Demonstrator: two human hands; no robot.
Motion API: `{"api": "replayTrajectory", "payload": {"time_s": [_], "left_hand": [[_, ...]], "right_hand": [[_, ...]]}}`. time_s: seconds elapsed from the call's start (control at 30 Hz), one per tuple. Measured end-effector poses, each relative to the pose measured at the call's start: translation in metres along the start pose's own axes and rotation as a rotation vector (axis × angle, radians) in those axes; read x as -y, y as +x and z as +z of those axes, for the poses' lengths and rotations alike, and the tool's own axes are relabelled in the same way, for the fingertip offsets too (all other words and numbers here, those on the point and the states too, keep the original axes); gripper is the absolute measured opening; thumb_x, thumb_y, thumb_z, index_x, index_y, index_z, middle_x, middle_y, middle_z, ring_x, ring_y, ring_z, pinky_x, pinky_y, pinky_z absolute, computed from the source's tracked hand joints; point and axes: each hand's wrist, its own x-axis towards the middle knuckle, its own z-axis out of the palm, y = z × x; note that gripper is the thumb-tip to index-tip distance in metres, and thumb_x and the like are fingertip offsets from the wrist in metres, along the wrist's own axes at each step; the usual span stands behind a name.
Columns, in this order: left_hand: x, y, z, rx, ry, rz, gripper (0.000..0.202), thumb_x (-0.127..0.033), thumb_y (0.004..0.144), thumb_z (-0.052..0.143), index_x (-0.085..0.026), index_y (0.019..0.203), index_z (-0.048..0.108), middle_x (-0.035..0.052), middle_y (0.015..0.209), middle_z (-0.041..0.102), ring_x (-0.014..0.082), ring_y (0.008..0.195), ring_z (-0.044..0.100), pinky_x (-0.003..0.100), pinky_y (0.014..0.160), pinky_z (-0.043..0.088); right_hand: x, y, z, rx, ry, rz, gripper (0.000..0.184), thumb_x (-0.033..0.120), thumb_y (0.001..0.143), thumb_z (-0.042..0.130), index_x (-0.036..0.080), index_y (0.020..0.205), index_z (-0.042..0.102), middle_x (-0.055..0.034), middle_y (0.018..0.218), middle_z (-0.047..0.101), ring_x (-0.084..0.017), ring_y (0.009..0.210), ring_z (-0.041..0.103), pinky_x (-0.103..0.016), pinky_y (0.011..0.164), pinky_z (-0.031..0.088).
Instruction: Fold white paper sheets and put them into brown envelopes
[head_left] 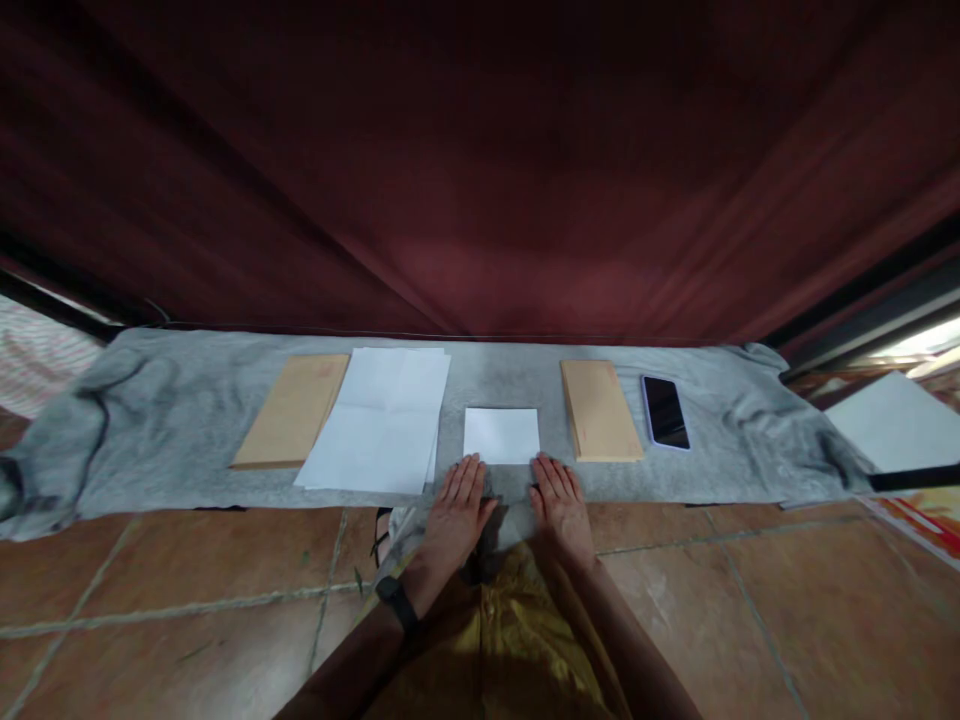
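Observation:
A small white rectangle of paper [501, 435], perhaps folded, lies flat on the grey cloth in front of me. My left hand [459, 505] rests palm down at its near left corner, fingers stretched out and touching or almost touching the edge. At the near right corner lies my right hand [561, 505], also flat with fingers extended. Neither hand holds anything. Left of the small paper is a stack of large white sheets [382, 420] with crease lines. To its right sits a pile of brown envelopes [600, 410].
More brown envelopes [292, 410] lie partly under the large sheets. A phone [666, 412] with a dark screen is at the right. The grey cloth [180, 420] covers a narrow bench or table, backed by a dark red curtain [480, 220]. Tiled floor [225, 580] shows below.

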Motion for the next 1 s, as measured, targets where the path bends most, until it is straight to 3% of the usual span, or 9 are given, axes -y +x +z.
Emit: {"api": "replayTrajectory", "payload": {"time_s": [0.17,0.47,0.73,1.0], "left_hand": [[0.0,0.001,0.003,0.02,0.021,0.005,0.056,-0.04,0.102,0.043,-0.006,0.146,0.047,0.0195,0.155,0.047,0.0288,0.147,0.04,0.049,0.122,0.034],[-0.007,-0.003,0.005,0.03,-0.035,-0.044,0.056,-0.03,0.097,0.046,-0.006,0.147,0.045,0.0216,0.15,0.052,0.0313,0.145,0.043,0.055,0.123,0.03],[-0.006,-0.004,0.009,-0.002,-0.092,-0.089,0.059,-0.044,0.098,0.05,-0.01,0.146,0.049,0.0162,0.153,0.05,0.0302,0.147,0.04,0.05,0.125,0.027],[-0.002,-0.005,0.006,0.012,-0.097,-0.077,0.059,-0.045,0.097,0.052,-0.01,0.145,0.05,0.0161,0.153,0.05,0.0303,0.149,0.037,0.05,0.124,0.027]], "right_hand": [[0.014,0.018,-0.004,-0.009,0.086,-0.043,0.046,0.028,0.106,0.038,0.013,0.148,0.049,-0.0138,0.151,0.052,-0.027,0.145,0.041,-0.052,0.12,0.034],[0.061,0.091,0.019,0.207,0.257,-0.3,0.045,0.027,0.107,0.033,0.02,0.148,0.051,-0.0068,0.151,0.054,-0.019,0.144,0.044,-0.046,0.123,0.035],[0.059,0.11,0.033,0.258,0.193,-0.282,0.045,0.029,0.107,0.034,0.015,0.145,0.054,-0.0097,0.152,0.052,-0.021,0.144,0.043,-0.046,0.122,0.034],[0.055,0.124,0.044,0.234,0.145,-0.271,0.047,0.03,0.107,0.033,0.015,0.149,0.05,-0.0107,0.153,0.051,-0.022,0.145,0.043,-0.047,0.121,0.035]]}}
